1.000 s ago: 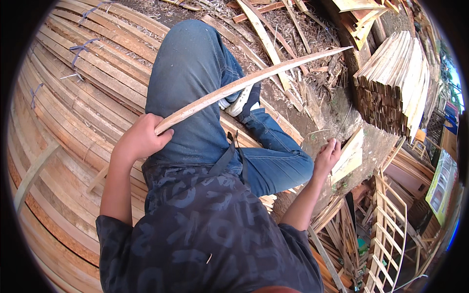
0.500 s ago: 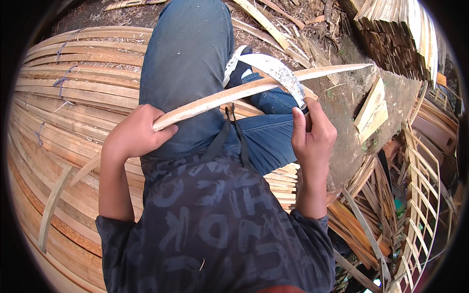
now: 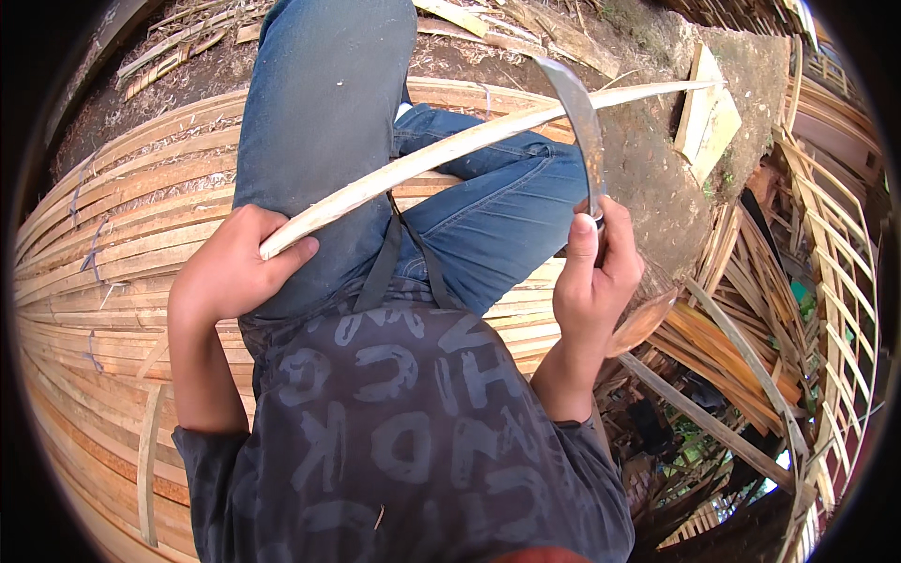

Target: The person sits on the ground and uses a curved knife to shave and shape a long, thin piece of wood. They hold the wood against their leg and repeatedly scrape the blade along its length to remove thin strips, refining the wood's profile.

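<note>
My left hand (image 3: pixel 230 265) is closed around the near end of a long pale wooden strip (image 3: pixel 404 174). The strip slants up and right across my thighs, its far tip over the ground. In my right hand (image 3: pixel 597 272) is a sickle (image 3: pixel 584 127), gripped just below its curved metal blade, with the thumb along the top. The blade stands upright and crosses the strip toward its far end; whether it touches the wood I cannot tell. A rounded brown wooden end (image 3: pixel 644 324) shows beneath the right hand, probably the sickle's handle.
Rows of bundled wooden strips (image 3: pixel 122 291) lie at my left and beneath me. Split wood pieces (image 3: pixel 699 122) rest on the ground at the far right. A slatted wooden frame (image 3: pixel 840 272) and a heap of loose sticks (image 3: pixel 732 347) lie to the right. Shavings litter the far ground.
The sickle blade has turned from lying flat over the strip to standing more upright, edge-on. My view has shifted right; both hands keep their hold.
</note>
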Action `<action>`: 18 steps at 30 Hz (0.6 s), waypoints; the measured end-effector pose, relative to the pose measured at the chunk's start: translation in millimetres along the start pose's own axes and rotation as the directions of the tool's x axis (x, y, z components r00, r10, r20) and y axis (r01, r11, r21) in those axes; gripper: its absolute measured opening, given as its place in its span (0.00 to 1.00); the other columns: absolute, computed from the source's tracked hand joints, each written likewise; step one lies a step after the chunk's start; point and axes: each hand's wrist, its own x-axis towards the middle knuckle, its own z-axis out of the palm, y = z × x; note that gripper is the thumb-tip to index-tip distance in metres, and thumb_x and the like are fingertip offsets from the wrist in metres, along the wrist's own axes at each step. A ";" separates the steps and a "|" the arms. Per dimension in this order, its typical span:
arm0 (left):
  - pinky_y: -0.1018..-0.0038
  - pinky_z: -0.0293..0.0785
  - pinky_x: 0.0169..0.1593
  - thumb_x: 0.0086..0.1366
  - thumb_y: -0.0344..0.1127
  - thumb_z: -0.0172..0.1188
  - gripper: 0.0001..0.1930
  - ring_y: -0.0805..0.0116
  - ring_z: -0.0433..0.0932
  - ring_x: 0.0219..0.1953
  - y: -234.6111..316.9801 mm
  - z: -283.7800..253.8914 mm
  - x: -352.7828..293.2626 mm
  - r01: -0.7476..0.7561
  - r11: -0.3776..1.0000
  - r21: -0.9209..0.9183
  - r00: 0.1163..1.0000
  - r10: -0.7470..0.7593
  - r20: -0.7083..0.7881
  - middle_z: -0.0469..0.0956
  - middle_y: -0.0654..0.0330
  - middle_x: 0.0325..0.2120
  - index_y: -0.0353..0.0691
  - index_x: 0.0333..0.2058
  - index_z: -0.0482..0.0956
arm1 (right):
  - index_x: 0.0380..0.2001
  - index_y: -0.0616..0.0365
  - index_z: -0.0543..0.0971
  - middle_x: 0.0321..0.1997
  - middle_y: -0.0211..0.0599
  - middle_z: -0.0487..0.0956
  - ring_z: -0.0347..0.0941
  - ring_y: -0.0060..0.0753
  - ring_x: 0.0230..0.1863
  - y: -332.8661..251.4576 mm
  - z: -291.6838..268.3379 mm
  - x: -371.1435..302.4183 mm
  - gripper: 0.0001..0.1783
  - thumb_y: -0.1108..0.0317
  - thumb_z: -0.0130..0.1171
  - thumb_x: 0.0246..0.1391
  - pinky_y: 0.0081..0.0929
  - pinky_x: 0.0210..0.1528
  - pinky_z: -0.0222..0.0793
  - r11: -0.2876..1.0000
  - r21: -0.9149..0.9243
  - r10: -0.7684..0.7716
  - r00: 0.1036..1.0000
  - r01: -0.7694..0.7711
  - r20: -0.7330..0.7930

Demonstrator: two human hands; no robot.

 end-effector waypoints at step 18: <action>0.64 0.60 0.25 0.62 0.37 0.57 0.18 0.62 0.61 0.17 10.6 5.2 17.4 -0.037 0.999 0.035 0.996 0.039 -0.086 0.64 0.49 0.13 0.27 0.21 0.70 | 0.34 0.65 0.73 0.17 0.22 0.63 0.56 0.13 0.19 56.9 -55.4 -2.5 0.11 0.66 0.50 0.64 0.19 0.20 0.48 0.933 0.106 0.360 0.895 -0.344 -0.265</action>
